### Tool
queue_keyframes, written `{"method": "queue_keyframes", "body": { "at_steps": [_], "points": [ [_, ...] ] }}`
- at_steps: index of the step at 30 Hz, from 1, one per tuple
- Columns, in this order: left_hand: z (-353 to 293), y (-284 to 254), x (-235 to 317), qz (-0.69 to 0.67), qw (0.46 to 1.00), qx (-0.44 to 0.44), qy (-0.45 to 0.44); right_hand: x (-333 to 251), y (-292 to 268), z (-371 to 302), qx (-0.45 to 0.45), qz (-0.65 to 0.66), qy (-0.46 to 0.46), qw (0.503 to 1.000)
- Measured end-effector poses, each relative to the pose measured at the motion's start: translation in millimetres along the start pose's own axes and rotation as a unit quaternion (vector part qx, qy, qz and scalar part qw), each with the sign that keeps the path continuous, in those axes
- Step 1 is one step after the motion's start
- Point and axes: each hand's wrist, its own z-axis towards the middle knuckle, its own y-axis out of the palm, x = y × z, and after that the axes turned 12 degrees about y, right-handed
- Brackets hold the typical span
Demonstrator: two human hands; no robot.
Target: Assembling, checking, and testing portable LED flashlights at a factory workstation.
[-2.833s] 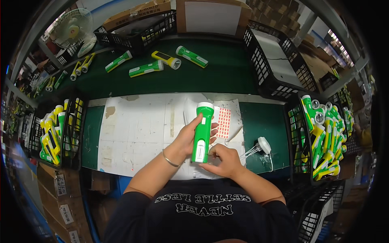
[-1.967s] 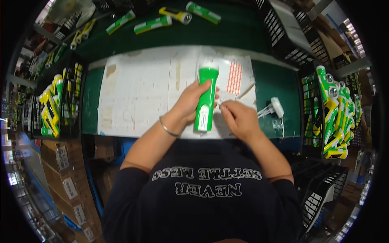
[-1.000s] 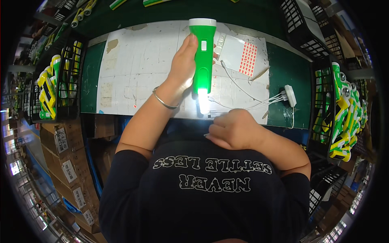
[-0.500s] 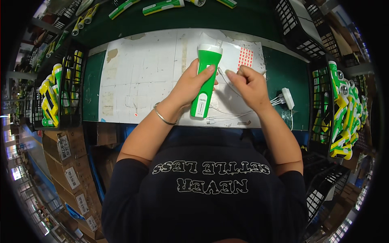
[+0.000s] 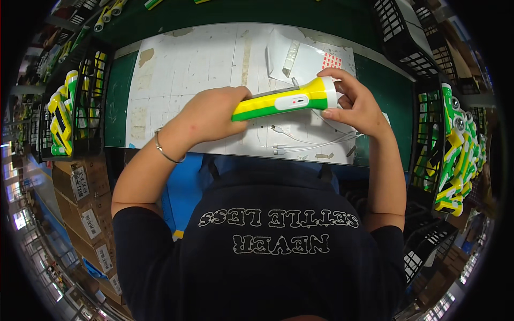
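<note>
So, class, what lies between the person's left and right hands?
In the head view, a yellow-and-green flashlight spans the gap from left hand to right hand.

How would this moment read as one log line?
Left hand: grips tail of green-and-yellow flashlight | Right hand: on its white head | Flashlight: sideways above white sheet | Nearby: white plug-tipped cables

The flashlight [image 5: 284,102] loses its tail inside the left grip [image 5: 217,109]. The right grip [image 5: 360,104] covers part of the red-marked sheet [image 5: 331,60]; white cables [image 5: 281,150] run out of sight behind its wrist [image 5: 383,131]. Beyond the left grip, the upper edge crops a green torch [image 5: 152,4].
</note>
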Motion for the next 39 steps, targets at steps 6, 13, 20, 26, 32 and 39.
{"method": "queue_keyframes", "body": {
  "at_steps": [6, 13, 20, 26, 32, 39],
  "points": [
    [6.4, 1.1, 4.4, -0.155, 0.987, -0.035, 0.017, 13.9, 6.5, 16.6, -0.042, 0.054, -0.035, 0.997],
    [23.7, 48.1, -8.7, -0.446, 0.889, 0.089, -0.043, 40.9, 27.4, 52.7, 0.16, -0.17, 0.039, 0.972],
    [32.5, 59.2, -5.3, -0.389, 0.895, 0.2, -0.092, 49.0, 47.5, 61.0, 0.279, -0.315, 0.0, 0.907],
    [43.8, 58.9, 9.4, -0.374, 0.905, 0.188, -0.068, 30.0, 38.5, 33.0, 0.066, 0.071, 0.016, 0.995],
    [48.9, 64.5, 15.1, -0.317, 0.92, 0.228, -0.019, 34.1, 30.8, 28.6, 0.066, 0.106, 0.063, 0.99],
    [46.8, 67.0, 26.6, -0.06, 0.942, 0.33, -0.015, 31.1, 45.1, 25.8, 0.115, 0.114, 0.059, 0.985]
  ]
}}
